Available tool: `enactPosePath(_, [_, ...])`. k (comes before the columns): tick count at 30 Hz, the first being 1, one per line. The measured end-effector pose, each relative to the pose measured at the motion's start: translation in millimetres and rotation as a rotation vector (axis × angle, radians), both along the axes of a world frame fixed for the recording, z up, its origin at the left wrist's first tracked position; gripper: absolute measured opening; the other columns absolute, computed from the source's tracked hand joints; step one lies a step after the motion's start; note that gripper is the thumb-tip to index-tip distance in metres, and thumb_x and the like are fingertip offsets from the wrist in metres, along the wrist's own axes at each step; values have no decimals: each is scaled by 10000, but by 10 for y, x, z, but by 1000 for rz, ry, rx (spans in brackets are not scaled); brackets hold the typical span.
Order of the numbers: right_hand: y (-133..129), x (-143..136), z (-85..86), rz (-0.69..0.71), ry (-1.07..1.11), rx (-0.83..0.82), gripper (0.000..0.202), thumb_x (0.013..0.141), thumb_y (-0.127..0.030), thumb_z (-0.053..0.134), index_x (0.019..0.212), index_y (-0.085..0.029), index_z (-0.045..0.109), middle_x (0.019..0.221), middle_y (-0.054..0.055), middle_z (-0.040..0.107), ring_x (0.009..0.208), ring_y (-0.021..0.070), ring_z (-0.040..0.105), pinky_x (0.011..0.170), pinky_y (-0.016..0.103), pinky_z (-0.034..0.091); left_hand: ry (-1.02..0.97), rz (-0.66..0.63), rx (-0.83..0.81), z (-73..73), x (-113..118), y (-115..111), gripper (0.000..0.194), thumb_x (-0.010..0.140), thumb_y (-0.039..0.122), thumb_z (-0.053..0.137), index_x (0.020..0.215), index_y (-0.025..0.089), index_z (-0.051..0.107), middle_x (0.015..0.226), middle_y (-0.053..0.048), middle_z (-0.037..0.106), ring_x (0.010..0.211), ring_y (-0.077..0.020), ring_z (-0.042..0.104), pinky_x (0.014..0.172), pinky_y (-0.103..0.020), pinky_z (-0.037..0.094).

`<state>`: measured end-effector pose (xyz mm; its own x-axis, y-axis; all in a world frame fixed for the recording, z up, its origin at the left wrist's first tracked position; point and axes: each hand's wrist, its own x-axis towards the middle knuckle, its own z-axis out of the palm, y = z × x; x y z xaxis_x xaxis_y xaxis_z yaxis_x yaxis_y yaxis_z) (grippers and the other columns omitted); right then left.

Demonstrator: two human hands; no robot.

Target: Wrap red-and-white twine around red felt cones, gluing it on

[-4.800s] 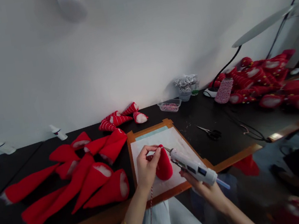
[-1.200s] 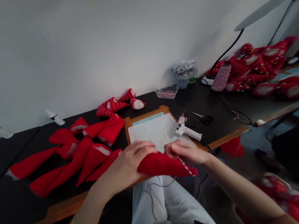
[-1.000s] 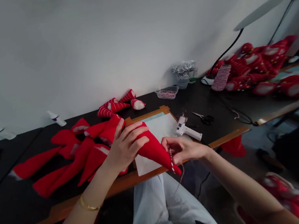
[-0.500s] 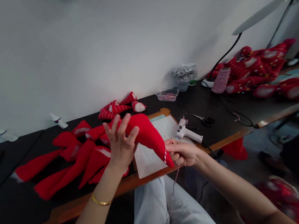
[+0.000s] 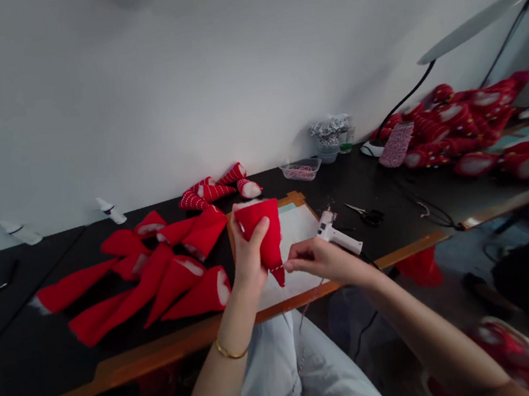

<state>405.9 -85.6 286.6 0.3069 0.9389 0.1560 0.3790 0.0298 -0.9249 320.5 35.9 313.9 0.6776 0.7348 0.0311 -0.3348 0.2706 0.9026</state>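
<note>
My left hand (image 5: pixel 249 254) is wrapped round a stuffed red felt cone (image 5: pixel 269 234), its wide end up and its tip pointing down. Near the tip, red-and-white twine (image 5: pixel 277 268) runs across the cone. My right hand (image 5: pixel 322 259) pinches the twine beside the tip, and the loose length hangs toward my lap. Under the cone lies a white sheet (image 5: pixel 294 228) on the table. A white glue gun (image 5: pixel 338 233) rests just behind my right hand, with scissors (image 5: pixel 365 213) to its right.
Plain red cones (image 5: pixel 141 278) spread over the table at left. Striped cones (image 5: pixel 208 192) and a clear tray (image 5: pixel 301 170) stand by the wall. At right are a twine spool (image 5: pixel 397 145), a lamp (image 5: pixel 473 28) and a heap of patterned red pieces (image 5: pixel 462 116).
The left hand has gone from open beside the cone to gripping it. The cone has turned from slanting to upright, tip down. The right hand has shifted from the tip to the twine beside it.
</note>
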Motion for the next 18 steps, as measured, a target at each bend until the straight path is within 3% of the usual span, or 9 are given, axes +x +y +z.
enactPosePath(3, [-56, 132, -22, 60, 277, -2, 395, 853, -540, 653, 799, -148, 634, 503, -88, 327, 453, 62, 232, 428, 208, 193, 16, -180, -135, 60, -12, 62, 561, 725, 428, 738, 1193, 165, 572, 924, -80, 701, 619, -157, 652, 522, -246, 526])
enactPosePath(6, [-22, 158, -99, 65, 497, 44, 412, 815, -546, 700, 773, -148, 604, 498, -110, 260, 444, 49, 162, 409, 203, 124, 58, -341, -258, 68, -8, 63, 551, 749, 565, 673, 1073, 120, 639, 845, -108, 703, 629, -201, 664, 474, -276, 524])
enactPosePath(9, [44, 112, -171, 69, 638, 72, 418, 765, -529, 756, 752, -149, 582, 519, -113, 235, 459, 43, 122, 404, 200, 82, -18, -307, -318, 42, 36, 19, 607, 771, 668, 619, 1042, 127, 666, 844, -101, 706, 757, -225, 696, 618, -310, 591])
enactPosePath(13, [111, 45, -208, 110, 756, 44, 438, 693, -516, 814, 797, -148, 601, 521, -124, 208, 464, 42, 85, 400, 199, 44, -204, -227, -353, -23, 105, -27, 537, 857, 646, 539, 1100, 189, 678, 1078, -66, 709, 885, -210, 700, 876, -358, 585])
enactPosePath(18, [164, 15, -189, 50, 751, 46, 450, 626, -533, 830, 673, -156, 588, 477, -124, 228, 436, 34, 91, 395, 212, 70, -287, -289, -309, -94, 131, -3, 631, 840, 710, 491, 1171, 205, 672, 1245, -103, 656, 1135, -308, 625, 958, -426, 540])
